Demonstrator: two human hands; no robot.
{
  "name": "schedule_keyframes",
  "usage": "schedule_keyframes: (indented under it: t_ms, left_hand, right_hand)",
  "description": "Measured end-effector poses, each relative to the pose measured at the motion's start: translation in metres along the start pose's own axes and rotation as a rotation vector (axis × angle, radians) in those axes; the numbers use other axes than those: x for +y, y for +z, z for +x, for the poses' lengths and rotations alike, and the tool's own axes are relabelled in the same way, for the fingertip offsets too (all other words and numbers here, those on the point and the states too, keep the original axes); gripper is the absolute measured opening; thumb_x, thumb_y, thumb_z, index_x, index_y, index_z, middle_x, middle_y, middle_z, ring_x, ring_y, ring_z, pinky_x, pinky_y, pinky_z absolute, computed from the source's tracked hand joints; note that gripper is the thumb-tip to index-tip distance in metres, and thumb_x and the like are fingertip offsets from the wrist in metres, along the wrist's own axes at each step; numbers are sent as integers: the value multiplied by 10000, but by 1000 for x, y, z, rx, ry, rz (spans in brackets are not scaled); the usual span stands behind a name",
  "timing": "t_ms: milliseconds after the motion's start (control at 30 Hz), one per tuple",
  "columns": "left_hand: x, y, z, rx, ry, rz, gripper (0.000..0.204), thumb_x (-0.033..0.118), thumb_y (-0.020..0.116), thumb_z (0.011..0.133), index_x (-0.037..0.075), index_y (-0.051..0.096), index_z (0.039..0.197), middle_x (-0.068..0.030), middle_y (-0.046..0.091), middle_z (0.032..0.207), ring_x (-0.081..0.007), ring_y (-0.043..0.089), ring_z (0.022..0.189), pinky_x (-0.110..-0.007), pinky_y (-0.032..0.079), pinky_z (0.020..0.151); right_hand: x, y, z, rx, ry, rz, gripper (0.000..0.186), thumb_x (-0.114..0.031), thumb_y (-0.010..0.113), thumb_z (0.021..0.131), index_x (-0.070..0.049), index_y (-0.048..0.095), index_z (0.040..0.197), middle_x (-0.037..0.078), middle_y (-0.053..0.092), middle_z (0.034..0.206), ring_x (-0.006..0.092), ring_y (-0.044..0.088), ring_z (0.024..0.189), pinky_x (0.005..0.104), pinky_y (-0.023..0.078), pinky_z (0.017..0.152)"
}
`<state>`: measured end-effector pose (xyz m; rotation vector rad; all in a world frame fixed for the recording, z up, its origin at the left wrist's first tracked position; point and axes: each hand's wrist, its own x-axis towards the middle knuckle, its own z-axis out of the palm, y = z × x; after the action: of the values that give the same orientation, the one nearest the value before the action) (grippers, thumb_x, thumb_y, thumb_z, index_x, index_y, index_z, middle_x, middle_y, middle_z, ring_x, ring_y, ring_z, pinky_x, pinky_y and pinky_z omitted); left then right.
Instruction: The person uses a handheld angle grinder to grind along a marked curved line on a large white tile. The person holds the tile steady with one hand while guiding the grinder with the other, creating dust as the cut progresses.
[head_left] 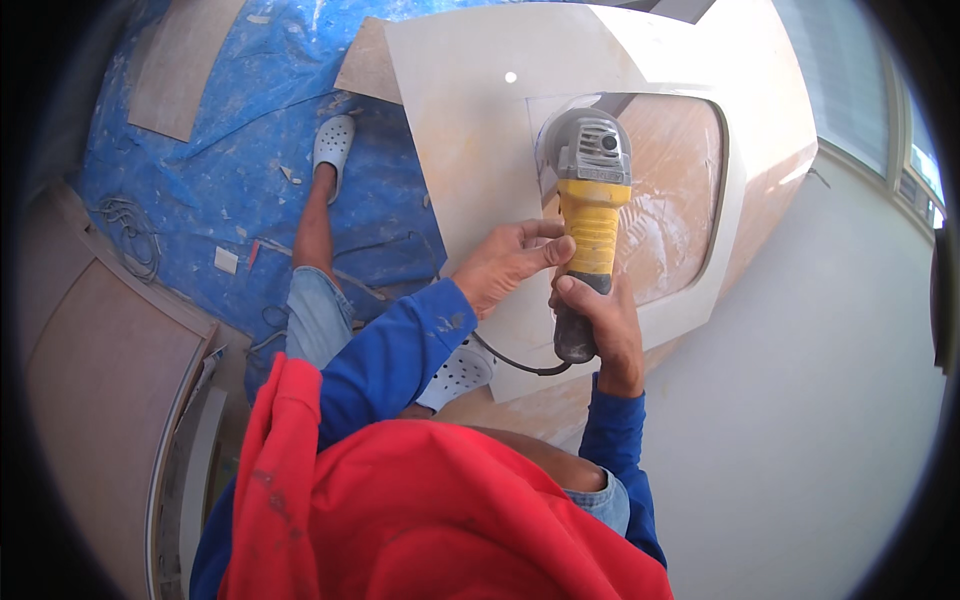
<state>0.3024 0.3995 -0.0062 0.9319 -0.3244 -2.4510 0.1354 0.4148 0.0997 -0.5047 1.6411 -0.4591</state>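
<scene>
An angle grinder (592, 228) with a grey metal head, a yellow body and a black rear handle is held over a pale panel (470, 130). The panel has a large rounded opening, and the grinder's head lies at the left edge of it. My right hand (612, 332) is wrapped round the black handle, thumb on top. At the left side of the yellow body, my left hand (515, 262) is closed with its thumb and fingers against the tool; some fingertips are hidden. A black power cord (520, 366) curves from the handle's end toward the left. The grinding disc is out of sight.
Brown, white-smeared board (668, 200) shows through the opening. Blue tarp (265, 95) covers the floor, with a coiled cable (133, 238) and a loose plywood sheet (185, 65). A curved wooden piece (110, 380) stands at left. A grey wall (790, 400) is on the right.
</scene>
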Motion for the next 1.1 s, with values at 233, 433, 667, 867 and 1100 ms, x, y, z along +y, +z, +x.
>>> schedule_keyframes:
  t_ms: [233, 433, 667, 867, 1100]
  left_hand:
    - [-5, 0, 2, 5, -7, -67, 867, 581, 840, 955, -90, 622, 1458, -161, 708, 1318, -223, 606, 1307, -390, 443, 1154]
    - [1, 2, -2, 13, -32, -79, 853, 582, 840, 953, -81, 636, 1449, -145, 708, 1330, -207, 607, 1295, -376, 438, 1154]
    - [3, 0, -5, 19, 5, -29, 888, 576, 847, 945, -91, 606, 1478, -158, 699, 1363, -218, 619, 1323, -376, 445, 1167]
    - [1, -6, -7, -16, -17, -24, 871, 564, 857, 933, -81, 619, 1468, -170, 686, 1404, -241, 618, 1350, -395, 429, 1194]
    - [-9, -6, -5, 17, 7, 8, 807, 529, 868, 936, -60, 644, 1441, -208, 673, 1431, -257, 594, 1386, -395, 412, 1215]
  right_hand:
    - [0, -2, 1, -37, -7, 25, 534, -257, 811, 874, 12, 630, 1298, 72, 697, 970, 173, 705, 834, 334, 562, 763]
    - [0, 0, 3, -29, 6, 26, 554, -256, 823, 862, 17, 623, 1301, 80, 699, 975, 176, 711, 819, 341, 577, 751]
    - [1, 5, 4, 3, 2, -48, 559, -196, 834, 855, 31, 619, 1318, 89, 706, 985, 166, 714, 825, 349, 589, 760]
    - [-1, 8, 2, 38, -16, -149, 623, -173, 835, 833, 45, 606, 1370, 111, 737, 1059, 180, 718, 931, 351, 580, 843]
    - [1, 5, -2, 71, -12, -215, 641, -179, 844, 815, 44, 608, 1368, 121, 745, 1091, 191, 709, 966, 365, 577, 881]
